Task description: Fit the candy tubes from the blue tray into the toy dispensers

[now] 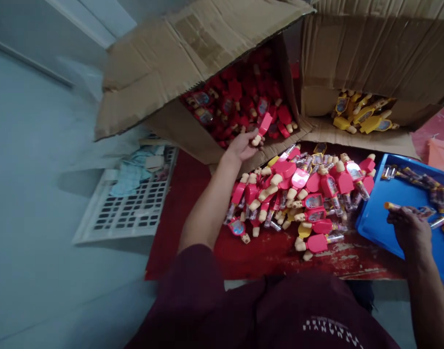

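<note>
My left hand [242, 148] is at the lip of a cardboard box [192, 63] and grips a red plastic toy piece with a cream-coloured end [261, 130]. The box is packed with similar red toys [239, 92]. In front of it, a heap of pink-red toys with clear tubes [298, 194] lies on a worn red tabletop [265, 252]. My right hand [411, 230] is over a blue plastic tray [374, 225], pinching a small clear tube with an orange tip [392, 206]. Several similar tubes [425, 182] lie in the tray.
A second cardboard box [370, 53] to the right holds yellow toys [363, 116]. A white perforated plastic grid [123, 215] with blue cloth [132, 172] lies on the floor at left. A pink bag [440, 150] sits at far right. My maroon shirt [261, 310] fills the bottom.
</note>
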A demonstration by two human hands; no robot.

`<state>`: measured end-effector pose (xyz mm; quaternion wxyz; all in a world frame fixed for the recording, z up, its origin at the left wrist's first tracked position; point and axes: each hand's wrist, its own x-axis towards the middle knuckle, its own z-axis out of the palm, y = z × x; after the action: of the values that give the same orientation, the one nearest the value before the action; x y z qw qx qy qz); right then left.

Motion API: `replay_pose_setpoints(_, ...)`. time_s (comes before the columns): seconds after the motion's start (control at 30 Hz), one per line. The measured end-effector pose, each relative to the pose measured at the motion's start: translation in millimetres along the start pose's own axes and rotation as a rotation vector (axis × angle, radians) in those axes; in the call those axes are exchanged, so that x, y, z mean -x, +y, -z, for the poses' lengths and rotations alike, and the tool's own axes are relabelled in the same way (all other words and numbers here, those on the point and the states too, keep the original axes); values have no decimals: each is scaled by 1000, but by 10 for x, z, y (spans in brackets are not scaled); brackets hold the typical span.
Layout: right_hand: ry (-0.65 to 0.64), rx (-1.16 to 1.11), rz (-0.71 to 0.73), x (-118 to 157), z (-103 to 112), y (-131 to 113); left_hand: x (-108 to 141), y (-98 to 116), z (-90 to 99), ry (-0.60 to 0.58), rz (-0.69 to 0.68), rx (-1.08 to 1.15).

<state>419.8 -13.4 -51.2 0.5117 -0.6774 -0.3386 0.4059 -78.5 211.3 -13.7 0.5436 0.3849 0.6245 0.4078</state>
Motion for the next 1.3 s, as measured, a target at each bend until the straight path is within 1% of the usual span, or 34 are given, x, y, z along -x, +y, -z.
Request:
replay_pose_setpoints(0.07, -22, -159, -55, 155, -202, -226, 690, 5, 112, -65, -127, 215)
replay_pose_setpoints(0.1, -52, -209, -60, 245, -313, -339, 1060, -14, 125, -95, -184, 284)
replay_pose_setpoints(0.13, -101, -222, -41, 342, -422, -446, 1426, -49, 106, -103, -226, 320)
replay_pose_setpoints(0.17, -160, -219, -18, 447, -525, -544, 1773, -99, 55, -128, -229, 326)
replay_pose_setpoints(0.2, -217, -205, 1, 557, -616, -632, 2087, -160, -24, -173, -205, 320)
replay_pose_setpoints(0.27, -327, -127, 38, 788, -753, -776, 2591, -303, -244, -283, -132, 296)
replay_pose_setpoints(0.3, -378, -66, 69, 903, -796, -835, 2776, -375, -368, -338, -104, 284)
replay_pose_setpoints(0.37, -464, 67, 178, 1119, -836, -934, 3028, -507, -602, -420, -105, 244)
replay_pose_setpoints(0.43, -535, 166, 326, 1297, -824, -1009, 3170, -610, -777, -449, -183, 149)
replay_pose_setpoints(0.53, -641, 237, 485, 1471, -727, -1053, 3294, -707, -911, -406, -346, -87)
replay_pose_setpoints(0.57, -674, 253, 514, 1506, -679, -1044, 3328, -728, -933, -396, -382, -164)
replay_pose_setpoints(0.63, -722, 285, 549, 1554, -574, -997, 3389, -760, -963, -419, -416, -277)
replay_pose_setpoints(0.8, -783, 312, 631, 1627, -313, -820, 3497, -850, -1046, -547, -465, -515)
replay_pose_setpoints(0.9, -791, 336, 687, 1685, -198, -730, 3551, -941, -1115, -537, -554, -704)
replay_pose_setpoints(0.97, -785, 367, 666, 1727, -155, -659, 3594, -1008, -1165, -500, -609, -840)
replay_pose_setpoints(1.0, -768, 377, 620, 1747, -145, -617, 3616, -1041, -1189, -485, -632, -905)
replay_pose_setpoints(1.03, -747, 381, 537, 1764, -143, -569, 3637, -1073, -1211, -477, -654, -965)
replay_pose_setpoints(1.07, -734, 385, 416, 1779, -146, -518, 3653, -1103, -1230, -480, -681, -1017)
replay_pose_setpoints(1.1, -738, 393, 265, 1791, -153, -467, 3664, -1132, -1245, -494, -713, -1059)
replay_pose_setpoints(1.17, -794, 416, -22, 1806, -168, -376, 3659, -1189, -1255, -550, -772, -1110)
replay_pose_setpoints(1.2, -827, 429, -87, 1812, -172, -342, 3643, -1214, -1246, -577, -780, -1111)
replay_pose_setpoints(1.23, -842, 440, -62, 1818, -172, -317, 3620, -1235, -1228, -586, -761, -1095)
replay_pose_setpoints(1.27, -833, 449, 46, 1823, -168, -300, 3594, -1249, -1201, -582, -717, -1060)
replay_pose_setpoints(1.3, -810, 449, 207, 1830, -163, -290, 3567, -1255, -1166, -576, -654, -1008)
